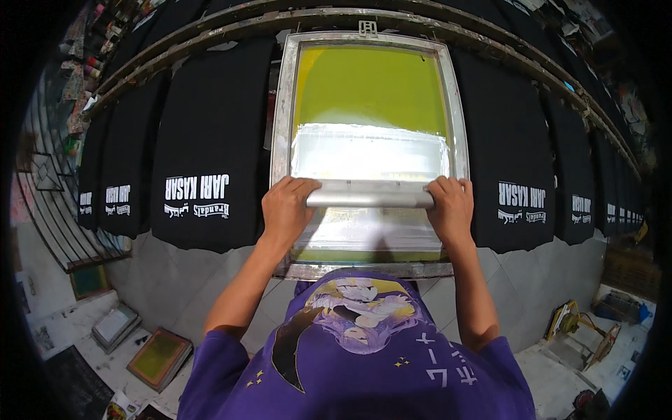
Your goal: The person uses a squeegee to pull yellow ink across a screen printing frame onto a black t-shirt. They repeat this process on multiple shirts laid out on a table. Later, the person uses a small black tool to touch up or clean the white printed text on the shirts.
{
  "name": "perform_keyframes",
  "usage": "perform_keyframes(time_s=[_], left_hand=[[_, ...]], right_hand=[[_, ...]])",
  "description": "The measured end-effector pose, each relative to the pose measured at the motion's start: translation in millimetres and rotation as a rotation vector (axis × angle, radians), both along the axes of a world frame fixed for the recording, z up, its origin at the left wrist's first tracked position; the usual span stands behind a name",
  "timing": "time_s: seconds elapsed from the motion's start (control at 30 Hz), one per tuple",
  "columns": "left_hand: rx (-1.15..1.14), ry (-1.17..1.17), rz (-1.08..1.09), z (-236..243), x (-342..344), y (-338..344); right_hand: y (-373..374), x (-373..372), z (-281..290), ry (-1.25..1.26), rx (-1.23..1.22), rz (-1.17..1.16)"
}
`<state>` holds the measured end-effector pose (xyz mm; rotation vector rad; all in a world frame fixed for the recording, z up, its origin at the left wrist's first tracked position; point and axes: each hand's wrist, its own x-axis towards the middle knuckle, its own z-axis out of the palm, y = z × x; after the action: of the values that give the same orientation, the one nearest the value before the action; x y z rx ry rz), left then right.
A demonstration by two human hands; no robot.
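A wide silver squeegee [369, 194] lies crosswise on a screen printing frame [458, 133] in front of me. My left hand [288, 199] grips its left end, and my right hand [451, 203] is closed round its right end. Within the frame, the far part of the mesh is yellow-green [367, 84]. White ink [371, 148] covers the mesh just beyond the squeegee, and a thinner whitish film lies on the near side. What lies under the frame is hidden.
Black shirts with white prints hang in a row at left [210, 126] and right [504, 140]. Long rails [210, 28] run behind the frame. Below stand spare screens [159, 358] at left and a wooden rack [574, 336] at right, on a tiled floor [203, 280].
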<state>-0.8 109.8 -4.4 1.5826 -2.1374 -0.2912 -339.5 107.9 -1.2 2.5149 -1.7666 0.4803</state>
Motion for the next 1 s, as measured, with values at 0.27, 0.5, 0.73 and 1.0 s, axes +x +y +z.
perform_keyframes(time_s=[0.27,0.5,0.73,1.0], left_hand=[[-0.183,0.041,0.041,-51.3,-1.2,31.4],[-0.041,0.028,0.011,-30.4,0.5,68.4],[0.204,0.063,-0.009,4.7,2.2,88.8],[0.013,0.025,0.010,5.0,2.6,-2.0]], right_hand=[[38.1,5.7,-43.2,-0.108,-0.035,-0.066],[72.9,2.5,-20.1,-0.084,0.102,-0.064],[92.4,-1.6,11.2,-0.082,0.175,0.016],[-6.1,3.7,7.5,-0.002,-0.008,0.032]])
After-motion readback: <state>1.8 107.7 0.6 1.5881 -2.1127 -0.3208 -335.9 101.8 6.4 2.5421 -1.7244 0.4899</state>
